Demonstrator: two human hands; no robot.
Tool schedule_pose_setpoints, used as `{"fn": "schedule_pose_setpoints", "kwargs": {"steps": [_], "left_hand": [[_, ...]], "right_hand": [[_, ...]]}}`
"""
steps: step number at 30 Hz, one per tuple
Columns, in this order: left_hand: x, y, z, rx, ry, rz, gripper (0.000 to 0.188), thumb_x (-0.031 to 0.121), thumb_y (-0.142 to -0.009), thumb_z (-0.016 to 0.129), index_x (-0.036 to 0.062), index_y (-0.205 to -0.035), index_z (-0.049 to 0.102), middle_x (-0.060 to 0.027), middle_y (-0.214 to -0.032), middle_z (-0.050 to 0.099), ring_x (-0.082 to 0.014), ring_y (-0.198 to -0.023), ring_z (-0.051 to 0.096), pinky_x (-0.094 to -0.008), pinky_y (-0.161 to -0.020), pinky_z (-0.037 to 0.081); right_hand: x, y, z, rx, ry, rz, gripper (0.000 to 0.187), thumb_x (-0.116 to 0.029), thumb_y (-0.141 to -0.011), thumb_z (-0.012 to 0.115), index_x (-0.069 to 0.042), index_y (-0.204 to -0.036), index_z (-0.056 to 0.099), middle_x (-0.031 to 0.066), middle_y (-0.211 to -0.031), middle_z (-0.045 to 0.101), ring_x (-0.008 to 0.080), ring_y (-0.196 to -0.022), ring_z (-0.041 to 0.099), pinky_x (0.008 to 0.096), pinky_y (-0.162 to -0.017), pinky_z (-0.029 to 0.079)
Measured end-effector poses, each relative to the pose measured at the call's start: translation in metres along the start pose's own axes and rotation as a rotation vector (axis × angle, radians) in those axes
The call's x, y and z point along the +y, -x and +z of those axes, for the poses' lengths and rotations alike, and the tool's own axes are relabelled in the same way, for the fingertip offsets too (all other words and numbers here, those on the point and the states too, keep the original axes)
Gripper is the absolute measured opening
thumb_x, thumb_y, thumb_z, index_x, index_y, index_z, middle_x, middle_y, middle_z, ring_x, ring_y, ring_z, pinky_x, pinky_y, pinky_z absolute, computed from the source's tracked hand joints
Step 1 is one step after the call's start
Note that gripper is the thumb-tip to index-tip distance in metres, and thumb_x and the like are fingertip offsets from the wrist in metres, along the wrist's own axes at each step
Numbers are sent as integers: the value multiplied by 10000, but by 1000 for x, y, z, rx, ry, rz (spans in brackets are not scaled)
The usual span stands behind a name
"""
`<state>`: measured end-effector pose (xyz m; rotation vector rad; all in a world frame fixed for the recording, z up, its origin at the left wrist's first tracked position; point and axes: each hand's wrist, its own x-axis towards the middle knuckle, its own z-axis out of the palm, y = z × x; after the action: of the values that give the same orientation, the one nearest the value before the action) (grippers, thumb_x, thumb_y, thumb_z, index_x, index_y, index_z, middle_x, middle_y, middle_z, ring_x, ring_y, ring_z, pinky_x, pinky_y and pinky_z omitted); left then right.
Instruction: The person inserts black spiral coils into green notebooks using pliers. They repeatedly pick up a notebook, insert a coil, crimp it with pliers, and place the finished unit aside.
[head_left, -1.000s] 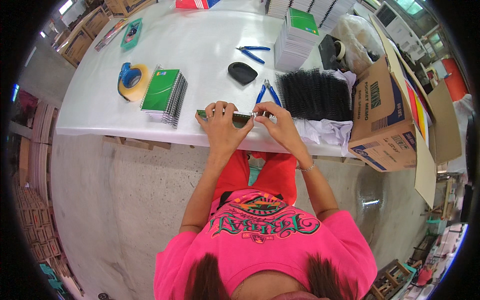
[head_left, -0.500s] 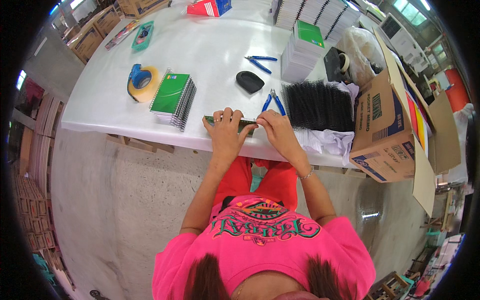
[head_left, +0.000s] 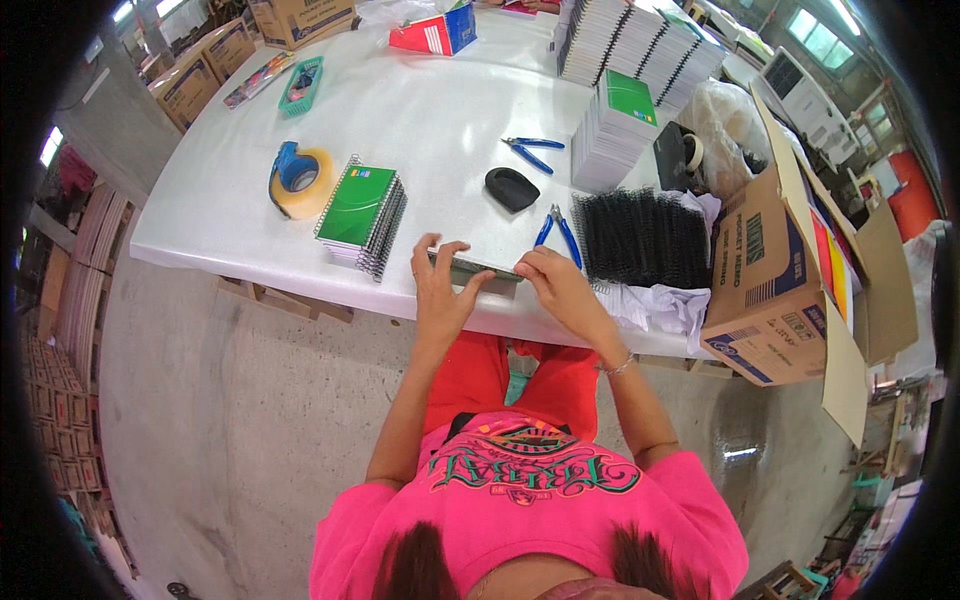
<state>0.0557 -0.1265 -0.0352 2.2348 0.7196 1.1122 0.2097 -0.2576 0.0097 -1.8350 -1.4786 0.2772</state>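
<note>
A small notebook (head_left: 487, 270) stands tilted near the table's front edge, its narrow dark edge turned upward. My left hand (head_left: 443, 290) grips it, the fingers spread over the far side and the thumb on the near side. At the notebook's right end, my right hand (head_left: 562, 292) is closed in a pinch; what lies between its fingertips is too small to make out. Just beyond that hand lie blue-handled cutters (head_left: 560, 237). Black spiral coils (head_left: 640, 238) are heaped on the right, and a stack of green spiral notebooks (head_left: 360, 208) sits on the left.
A tape roll on a blue dispenser (head_left: 300, 180) is at the left. Farther in lie a black rounded object (head_left: 511, 188), a second pair of cutters (head_left: 530, 152) and a notebook stack (head_left: 612, 135). An open cardboard box (head_left: 770, 270) stands on the right.
My left fingers have lifted and spread wider along the notebook, which now shows more of its upper edge. My right hand keeps its pinch. The whole view has shifted slightly.
</note>
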Motion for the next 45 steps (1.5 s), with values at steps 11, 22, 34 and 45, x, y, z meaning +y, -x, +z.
{"fn": "schedule_pose_setpoints", "kwargs": {"steps": [11,22,34,45], "left_hand": [[-8,-9,-12,-182,249,-88,431,196,-788,777,22,-1091,524,-156,-1101,430,-328,-1028,493,-394,-912,413],[-12,-23,-31,-158,238,-118,441,174,-770,788,45,-1097,521,-142,-1111,405,-324,-1053,487,-402,-932,413],[-44,-36,3,-143,288,4,543,246,-735,835,64,-1137,518,-122,-1105,411,-294,-1081,470,-391,-937,416],[-45,-40,9,-163,326,-64,717,360,-609,919,95,-1131,505,-95,-1111,404,-264,-1067,477,-391,-909,441]], "right_hand": [[82,-105,-5,4,334,154,528,-287,-819,758,-55,-1242,543,268,-1208,493,450,-1085,497,473,-943,456],[94,-124,8,-165,358,156,544,-303,-656,870,-83,-1118,686,270,-1323,450,483,-1262,380,515,-1000,448],[109,-112,-1,-31,65,58,249,-223,-817,747,-50,-993,711,212,-1254,613,376,-1200,529,438,-958,461],[58,-45,-33,-289,-1062,114,602,-588,-894,568,-26,-1105,533,191,-1342,533,296,-1204,584,395,-1057,453]]}}
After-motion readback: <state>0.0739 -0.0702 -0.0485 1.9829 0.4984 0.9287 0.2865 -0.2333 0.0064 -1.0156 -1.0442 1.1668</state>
